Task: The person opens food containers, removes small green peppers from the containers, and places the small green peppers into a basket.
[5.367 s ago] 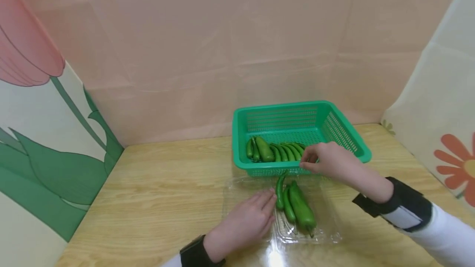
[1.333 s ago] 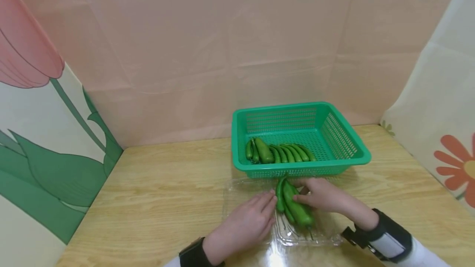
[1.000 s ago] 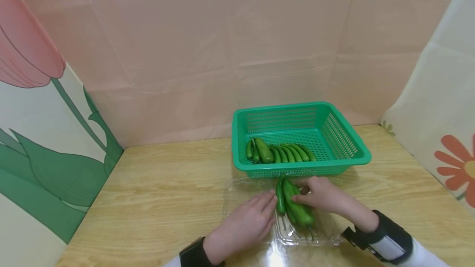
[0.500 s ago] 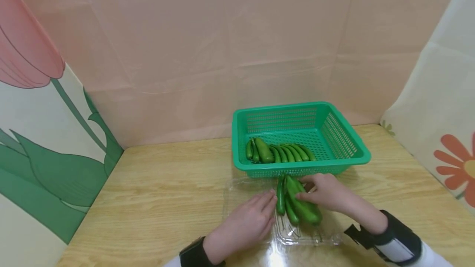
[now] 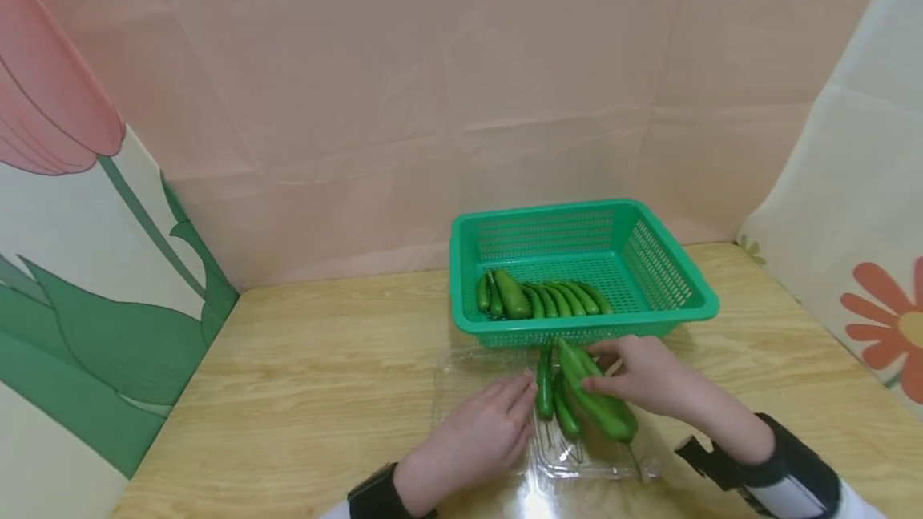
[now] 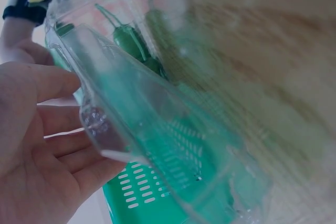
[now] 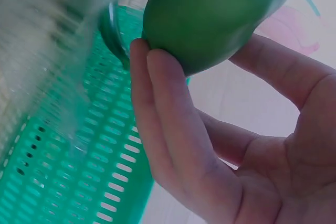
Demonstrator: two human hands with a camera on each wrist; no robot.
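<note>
A large green pepper (image 5: 609, 415) lies at a slant over the right half of a clear plastic clamshell box (image 5: 587, 468). My right hand (image 5: 649, 375) grips it between thumb and fingers. In the right wrist view the pepper's smooth body (image 7: 210, 19) sits between the fingertips. Two slimmer green peppers, one on the left (image 5: 544, 395) and another beside it (image 5: 566, 413), rest in the same half of the box. My left hand (image 5: 479, 431) lies with fairly straight fingers against the box's middle edge. The left wrist view shows those fingers (image 6: 73, 148) touching the clear wall.
Behind the box stands a green perforated basket (image 5: 587, 326), with several green peppers (image 5: 555, 299) lined up at its left and front. Its right part shows bare mesh. Wooden tabletop (image 5: 310, 375) extends to the left. Cloth hangs at the back and both sides.
My right hand has come down from the basket's front edge to the box and taken hold of the large pepper. The pepper has shifted right, away from the slim ones. My left hand stays put.
</note>
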